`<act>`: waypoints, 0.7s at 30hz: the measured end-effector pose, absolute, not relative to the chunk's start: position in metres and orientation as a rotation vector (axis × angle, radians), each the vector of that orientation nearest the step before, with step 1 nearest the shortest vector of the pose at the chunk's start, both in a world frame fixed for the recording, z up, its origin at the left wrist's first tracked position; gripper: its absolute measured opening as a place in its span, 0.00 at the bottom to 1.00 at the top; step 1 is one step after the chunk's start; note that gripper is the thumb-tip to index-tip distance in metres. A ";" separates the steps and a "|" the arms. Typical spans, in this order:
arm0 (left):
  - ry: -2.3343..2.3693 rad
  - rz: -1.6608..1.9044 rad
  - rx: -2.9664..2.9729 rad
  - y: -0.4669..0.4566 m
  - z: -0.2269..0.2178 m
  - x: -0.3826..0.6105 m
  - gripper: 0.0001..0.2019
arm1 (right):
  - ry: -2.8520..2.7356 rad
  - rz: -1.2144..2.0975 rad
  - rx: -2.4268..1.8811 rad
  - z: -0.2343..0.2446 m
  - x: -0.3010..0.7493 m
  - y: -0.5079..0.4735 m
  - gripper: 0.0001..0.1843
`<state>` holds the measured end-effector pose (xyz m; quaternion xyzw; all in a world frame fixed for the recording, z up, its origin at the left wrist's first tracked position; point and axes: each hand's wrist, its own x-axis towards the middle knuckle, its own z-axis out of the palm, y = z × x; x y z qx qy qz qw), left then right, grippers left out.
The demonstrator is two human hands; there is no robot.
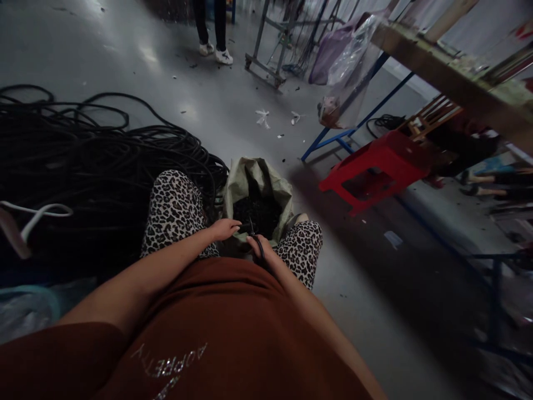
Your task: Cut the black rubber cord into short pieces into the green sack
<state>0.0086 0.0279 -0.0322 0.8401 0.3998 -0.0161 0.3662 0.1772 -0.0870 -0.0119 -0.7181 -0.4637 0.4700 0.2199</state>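
Observation:
My left hand is closed in a pinch on a thin dark piece of cord that points right, over the sack's mouth. In my right hand is a pair of scissors with dark handles; the blades point up and away, close to the cord. Whether the blades touch it I cannot tell. Between my knees stands an open, pale woven sack with a rolled rim. Many small black pieces lie inside it, below both hands.
A large heap of black tubing or cord covers the floor to the left, with a white hanger-like loop on it. On the right are a red stool and a blue-legged workbench. Another person's legs stand ahead.

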 end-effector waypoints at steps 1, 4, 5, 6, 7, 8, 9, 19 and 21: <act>1.028 -0.037 2.166 0.028 -0.033 0.008 0.20 | -1.250 1.308 -1.993 -0.013 0.177 -0.087 0.15; 1.039 -0.065 2.209 0.029 -0.032 0.008 0.19 | -1.080 1.369 -2.065 -0.012 0.175 -0.086 0.13; 1.052 -0.083 2.226 0.029 -0.031 0.007 0.18 | -1.036 1.373 -2.099 -0.011 0.175 -0.085 0.12; 1.069 -0.099 2.241 0.030 -0.031 0.007 0.18 | -1.003 1.373 -2.131 -0.010 0.175 -0.084 0.12; 1.086 -0.112 2.253 0.030 -0.030 0.007 0.18 | -0.985 1.377 -2.158 -0.009 0.175 -0.083 0.11; 1.098 -0.122 2.261 0.030 -0.029 0.007 0.18 | -0.981 1.388 -2.175 -0.009 0.176 -0.082 0.11; 1.105 -0.131 2.267 0.030 -0.028 0.007 0.18 | -0.985 1.404 -2.181 -0.009 0.176 -0.081 0.11; 1.133 -0.160 2.288 0.032 -0.034 0.005 0.16 | -0.923 1.495 -2.181 -0.023 0.178 -0.081 0.10; 1.135 -0.147 2.281 0.032 -0.033 0.004 0.16 | -0.906 1.485 -2.183 -0.023 0.178 -0.081 0.10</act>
